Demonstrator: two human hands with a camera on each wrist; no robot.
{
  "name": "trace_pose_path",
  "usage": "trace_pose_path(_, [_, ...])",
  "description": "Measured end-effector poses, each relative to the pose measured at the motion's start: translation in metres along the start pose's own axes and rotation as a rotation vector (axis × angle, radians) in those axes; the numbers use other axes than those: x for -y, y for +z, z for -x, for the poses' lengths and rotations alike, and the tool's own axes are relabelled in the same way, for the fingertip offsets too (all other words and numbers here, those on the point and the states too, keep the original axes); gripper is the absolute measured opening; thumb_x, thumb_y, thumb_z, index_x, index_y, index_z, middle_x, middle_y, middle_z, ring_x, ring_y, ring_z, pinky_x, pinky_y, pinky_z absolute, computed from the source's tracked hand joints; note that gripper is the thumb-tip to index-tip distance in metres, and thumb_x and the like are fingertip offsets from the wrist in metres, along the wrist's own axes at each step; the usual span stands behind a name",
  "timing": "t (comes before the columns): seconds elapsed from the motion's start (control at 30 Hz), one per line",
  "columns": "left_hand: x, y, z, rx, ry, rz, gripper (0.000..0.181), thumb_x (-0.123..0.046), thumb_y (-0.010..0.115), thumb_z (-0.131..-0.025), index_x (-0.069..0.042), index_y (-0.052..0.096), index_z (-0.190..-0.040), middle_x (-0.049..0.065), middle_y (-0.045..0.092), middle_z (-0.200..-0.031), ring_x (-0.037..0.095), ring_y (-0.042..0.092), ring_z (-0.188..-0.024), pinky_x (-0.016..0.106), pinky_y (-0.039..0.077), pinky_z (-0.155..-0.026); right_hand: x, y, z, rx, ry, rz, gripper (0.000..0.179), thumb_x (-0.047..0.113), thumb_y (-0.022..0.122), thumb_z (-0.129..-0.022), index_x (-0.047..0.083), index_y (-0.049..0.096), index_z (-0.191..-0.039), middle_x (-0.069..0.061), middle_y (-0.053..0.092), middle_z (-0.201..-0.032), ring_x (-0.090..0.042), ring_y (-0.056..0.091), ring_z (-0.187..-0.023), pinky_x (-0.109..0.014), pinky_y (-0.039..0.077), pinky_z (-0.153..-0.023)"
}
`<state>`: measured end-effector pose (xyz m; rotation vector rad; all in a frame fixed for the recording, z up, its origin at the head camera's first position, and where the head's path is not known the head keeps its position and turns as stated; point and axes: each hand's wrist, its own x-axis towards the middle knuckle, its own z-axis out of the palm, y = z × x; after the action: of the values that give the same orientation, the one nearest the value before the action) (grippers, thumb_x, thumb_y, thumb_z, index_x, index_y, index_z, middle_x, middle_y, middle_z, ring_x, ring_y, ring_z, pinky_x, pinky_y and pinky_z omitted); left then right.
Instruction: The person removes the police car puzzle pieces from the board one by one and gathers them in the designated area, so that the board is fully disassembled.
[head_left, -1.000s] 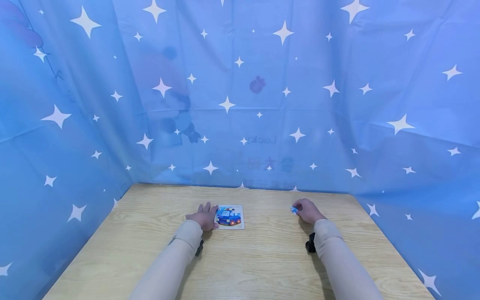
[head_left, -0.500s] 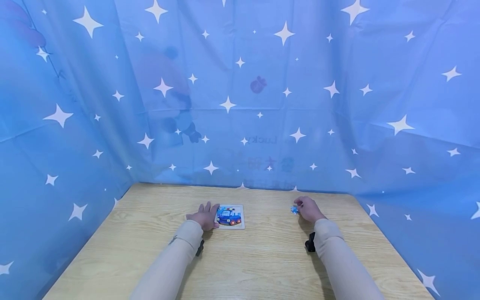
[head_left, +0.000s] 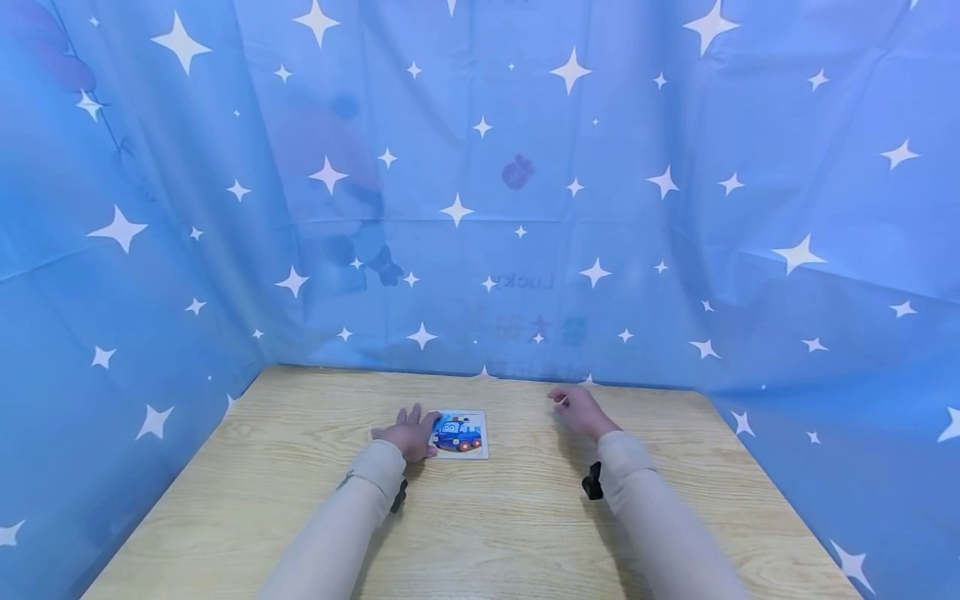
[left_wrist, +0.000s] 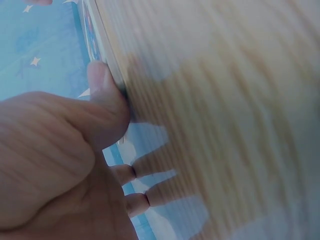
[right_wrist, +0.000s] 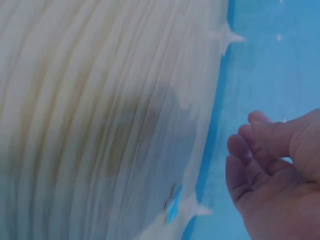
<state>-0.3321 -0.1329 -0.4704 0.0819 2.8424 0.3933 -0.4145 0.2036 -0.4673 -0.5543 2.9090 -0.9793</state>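
A small square jigsaw puzzle [head_left: 459, 435] with a blue cartoon car lies flat on the wooden table. My left hand [head_left: 405, 435] holds its left side, forefinger at the far corner and thumb at the near one. In the left wrist view the bent thumb [left_wrist: 107, 92] presses against the puzzle's edge. My right hand [head_left: 583, 412] is above the table to the right of the puzzle, thumb and forefinger pinched together. A thin pale edge of a puzzle piece [head_left: 561, 402] shows at its fingertips. Another blue puzzle piece [right_wrist: 173, 203] lies on the table in the right wrist view.
The light wooden table [head_left: 480, 533] reaches back to a blue curtain [head_left: 480, 167] with white stars, which also hangs along both sides. A black wrist camera [head_left: 592, 482] is strapped under the right wrist.
My right hand has left the spot where the blue piece lay and moved left, toward the puzzle, and slightly away from me. That spot is now behind the hand. The left hand stays put.
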Motion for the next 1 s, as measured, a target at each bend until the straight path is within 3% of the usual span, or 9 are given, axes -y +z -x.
trace_pose_path(0.4, [0.000, 0.003, -0.008, 0.009, -0.010, -0.015, 0.067, -0.039, 0.062, -0.100, -0.026, 0.032, -0.159, 0.012, 0.017, -0.169, 0.037, 0.014, -0.154, 0.080, 0.023, -0.106, 0.046, 0.038, -0.013, 0.045, -0.040, -0.021, 0.024, -0.007, 0.057, -0.099, -0.007, 0.065, -0.122, -0.021, 0.064, -0.120, -0.034, 0.062, -0.110, -0.047, 0.053, -0.094])
trace_pose_path(0.6, [0.000, 0.007, -0.009, 0.007, -0.016, -0.018, 0.065, -0.039, 0.062, -0.100, -0.028, 0.033, -0.158, 0.011, 0.018, -0.169, 0.036, 0.014, -0.154, 0.080, 0.023, -0.106, 0.056, 0.051, -0.015, 0.062, -0.024, -0.035, 0.022, -0.006, 0.059, -0.099, -0.004, 0.067, -0.119, -0.018, 0.065, -0.116, -0.031, 0.062, -0.107, -0.045, 0.053, -0.093])
trace_pose_path(0.8, [-0.002, 0.000, -0.004, 0.026, -0.012, 0.000, 0.065, -0.036, 0.060, -0.102, -0.025, 0.033, -0.159, 0.012, 0.017, -0.169, 0.036, 0.014, -0.155, 0.078, 0.022, -0.108, 0.062, 0.062, -0.015, 0.104, -0.003, -0.058, 0.020, -0.003, 0.060, -0.099, -0.001, 0.069, -0.118, -0.012, 0.065, -0.111, -0.027, 0.063, -0.104, -0.043, 0.054, -0.091])
trace_pose_path(1.0, [0.001, 0.004, -0.011, 0.032, -0.015, 0.000, 0.065, -0.036, 0.060, -0.101, -0.027, 0.032, -0.159, 0.011, 0.015, -0.169, 0.036, 0.012, -0.155, 0.080, 0.021, -0.107, 0.066, 0.070, -0.016, 0.122, -0.051, -0.016, 0.020, 0.000, 0.062, -0.099, 0.000, 0.069, -0.118, -0.010, 0.067, -0.110, -0.027, 0.063, -0.106, -0.042, 0.054, -0.091])
